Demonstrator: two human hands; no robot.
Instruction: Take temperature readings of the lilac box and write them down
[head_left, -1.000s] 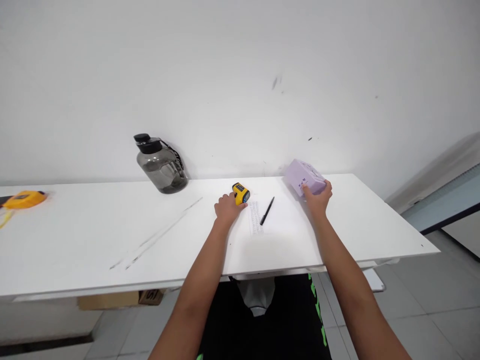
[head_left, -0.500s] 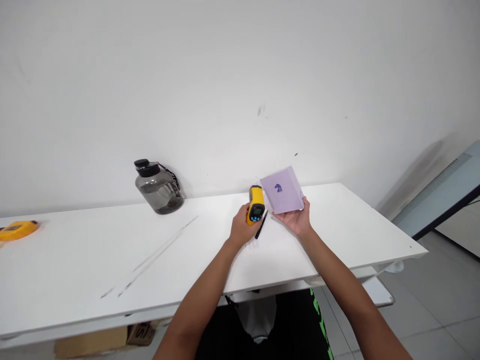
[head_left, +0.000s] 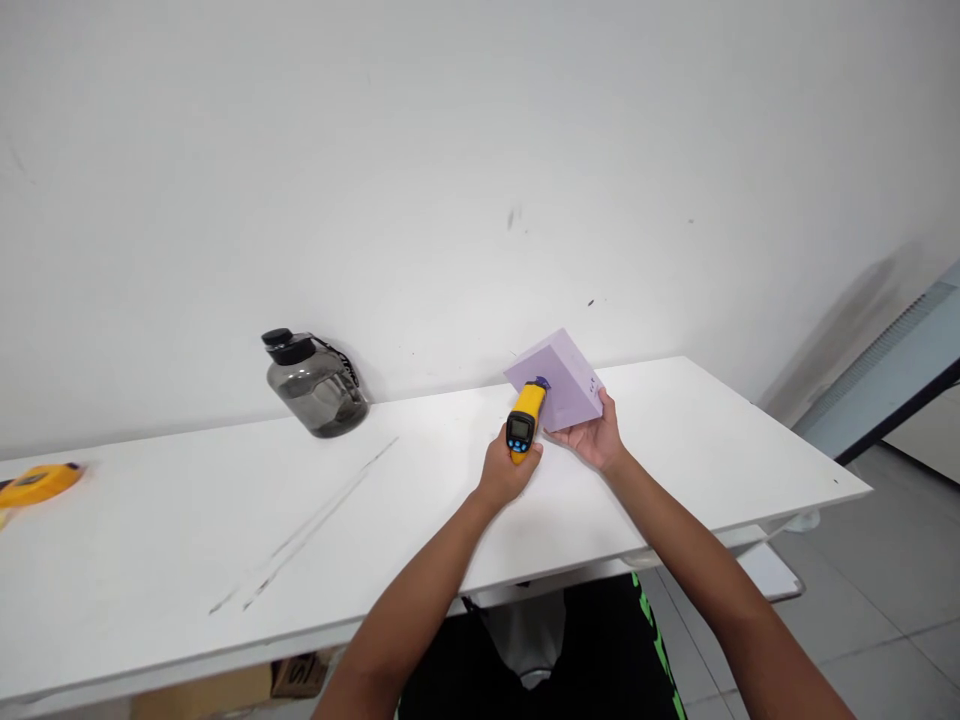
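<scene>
Grip of left hand [head_left: 507,474] around one thermometer [head_left: 525,418], of right hand [head_left: 596,438] around one box [head_left: 574,388]

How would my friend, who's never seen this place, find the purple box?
Look for the long white table against the wall. Over it, the person's right hand holds the box, tilted. It's pale purple with flat sides, unlike the yellow-and-black gadget with a little screen in the left hand beside it.
</scene>
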